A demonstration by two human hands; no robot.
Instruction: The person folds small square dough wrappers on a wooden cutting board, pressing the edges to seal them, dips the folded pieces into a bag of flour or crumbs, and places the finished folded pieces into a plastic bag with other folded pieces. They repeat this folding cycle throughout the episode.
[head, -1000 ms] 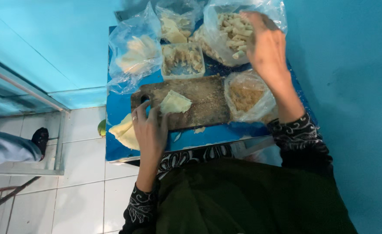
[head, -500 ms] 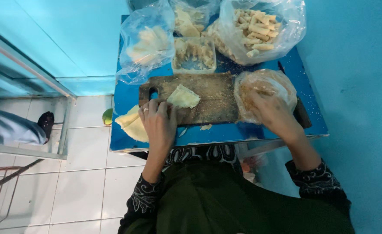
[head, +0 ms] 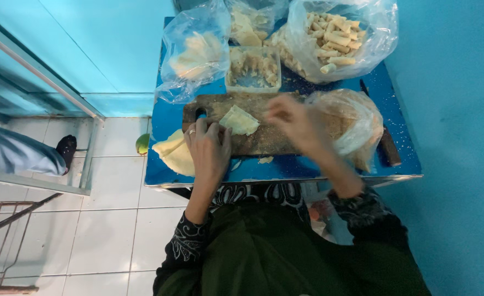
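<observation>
My left hand (head: 208, 148) lies flat on the wooden cutting board (head: 275, 142), its fingertips touching a pale folded wrapper (head: 240, 120). A ring shows on one finger. My right hand (head: 294, 123) is blurred above the board's middle, just right of the wrapper; whether it holds anything is not visible. A stack of pale wrappers (head: 173, 152) sits on the blue table (head: 242, 171) at the left of my left hand.
Behind the board stand a clear tub of filling (head: 253, 68), a bag of wrappers (head: 195, 55) and a big bag of finished rolls (head: 335, 38). Another plastic bag (head: 351, 123) lies at the right. A green fruit (head: 142, 144) and someone's foot (head: 65, 148) are on the tiled floor.
My right hand came back from the far bag of rolls to the bag at the right, then moved left over the board. The left hand stayed on the wrapper.
</observation>
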